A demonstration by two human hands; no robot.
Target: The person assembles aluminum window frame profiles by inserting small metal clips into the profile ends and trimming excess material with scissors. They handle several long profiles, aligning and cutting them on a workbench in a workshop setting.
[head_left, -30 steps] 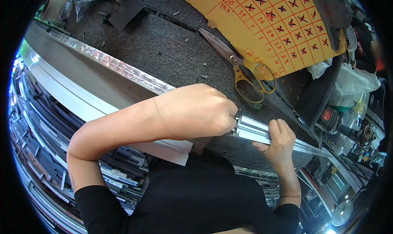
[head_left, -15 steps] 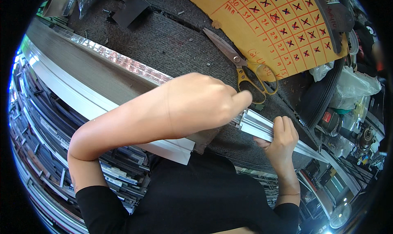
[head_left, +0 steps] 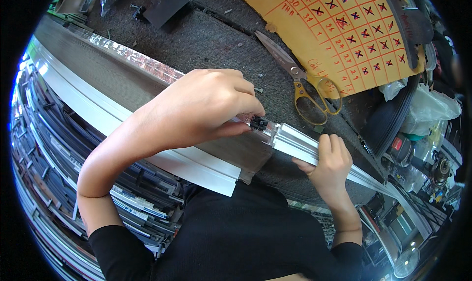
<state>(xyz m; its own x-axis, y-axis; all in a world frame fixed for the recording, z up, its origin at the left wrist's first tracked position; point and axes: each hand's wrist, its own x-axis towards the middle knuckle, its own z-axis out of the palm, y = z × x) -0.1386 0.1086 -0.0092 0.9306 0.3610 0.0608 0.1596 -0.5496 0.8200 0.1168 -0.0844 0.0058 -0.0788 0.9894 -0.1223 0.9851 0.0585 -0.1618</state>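
Left hand [head_left: 206, 109] pinches a small black clip [head_left: 259, 124] at the end of the silver aluminium rail [head_left: 295, 144]. Right hand [head_left: 330, 165] grips the rail from below, just beside the clip. Yellow-handled scissors [head_left: 300, 79] lie on the dark felt bench [head_left: 206, 40], touching the orange grid sheet [head_left: 344, 30].

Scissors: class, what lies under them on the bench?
The scissors lie on the dark grey mat, handles beside the yellow sheet. Whatever is beneath the mat is covered.
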